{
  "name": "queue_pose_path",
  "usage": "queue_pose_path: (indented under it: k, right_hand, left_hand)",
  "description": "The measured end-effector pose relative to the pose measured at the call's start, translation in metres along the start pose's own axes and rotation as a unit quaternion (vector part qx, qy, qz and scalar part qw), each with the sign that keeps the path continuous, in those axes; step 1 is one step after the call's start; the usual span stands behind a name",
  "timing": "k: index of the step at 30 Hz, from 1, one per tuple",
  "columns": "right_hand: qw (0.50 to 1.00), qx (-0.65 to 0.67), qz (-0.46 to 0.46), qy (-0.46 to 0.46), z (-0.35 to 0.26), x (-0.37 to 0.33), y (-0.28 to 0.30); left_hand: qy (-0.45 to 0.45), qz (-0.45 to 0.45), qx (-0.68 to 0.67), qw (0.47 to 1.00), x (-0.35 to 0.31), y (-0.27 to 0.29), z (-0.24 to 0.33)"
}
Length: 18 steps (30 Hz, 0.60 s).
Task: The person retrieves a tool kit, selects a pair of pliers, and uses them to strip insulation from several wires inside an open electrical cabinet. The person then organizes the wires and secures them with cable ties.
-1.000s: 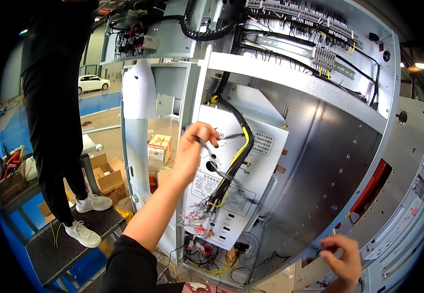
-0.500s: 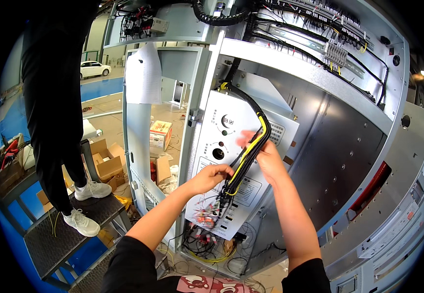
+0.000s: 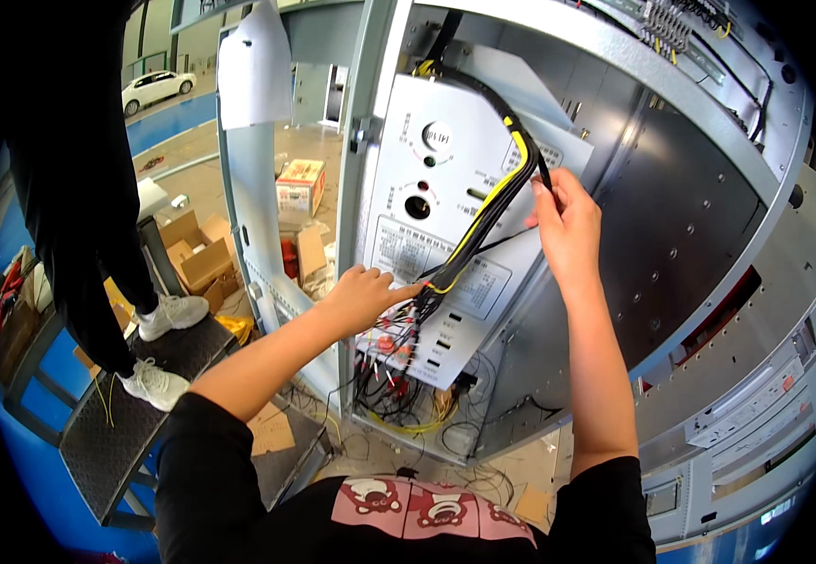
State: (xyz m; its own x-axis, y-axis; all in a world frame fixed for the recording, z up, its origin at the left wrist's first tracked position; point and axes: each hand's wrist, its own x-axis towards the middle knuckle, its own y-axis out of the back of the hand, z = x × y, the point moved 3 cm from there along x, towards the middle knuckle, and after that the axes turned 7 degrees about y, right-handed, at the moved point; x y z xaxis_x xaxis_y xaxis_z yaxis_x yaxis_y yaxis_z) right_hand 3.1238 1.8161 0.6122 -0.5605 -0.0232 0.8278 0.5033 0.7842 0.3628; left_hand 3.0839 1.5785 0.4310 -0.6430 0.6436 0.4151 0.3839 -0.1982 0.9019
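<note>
A thick bundle of black wires (image 3: pixel 494 209) with a yellow wire along it curves down the front of a white metal panel (image 3: pixel 398 179). My left hand (image 3: pixel 363 303) is closed, its fingers curled, with the thumb and forefinger at the lower end of the bundle. Just below, the bundle fans out into several loose wire ends (image 3: pixel 398 350), some with red and white tips. To the right of the bundle, my right hand (image 3: pixel 569 226) pinches a thin black wire (image 3: pixel 506 241) and holds it out away from the rest.
The panel stands in an open grey metal cabinet (image 3: pixel 647 216), its frame post (image 3: pixel 370 141) on the left. Terminal blocks (image 3: pixel 663 26) are at the upper right. A person in dark trousers (image 3: pixel 69 216) stands on a metal step (image 3: pixel 140 423) at left. Cardboard boxes (image 3: pixel 203 261) lie behind.
My right hand has moved off the bundle to the right, drawing a black wire out. My left hand has slid down to the bundle's lower end. The view has tilted downward.
</note>
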Motion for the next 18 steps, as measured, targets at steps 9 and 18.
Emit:
queue_pose_path:
  k: [9, 18]
  right_hand:
    - [0.936, 0.272, -0.141, -0.175, 0.028, -0.042, -0.044]
    - [0.904, 0.327, -0.151, -0.229, 0.025, -0.074, -0.076]
  left_hand:
    - [-0.116, -0.109, -0.337, 0.928, -0.056, 0.053, 0.091]
    - [0.157, 0.088, -0.294, 0.939, -0.108, 0.09, 0.045]
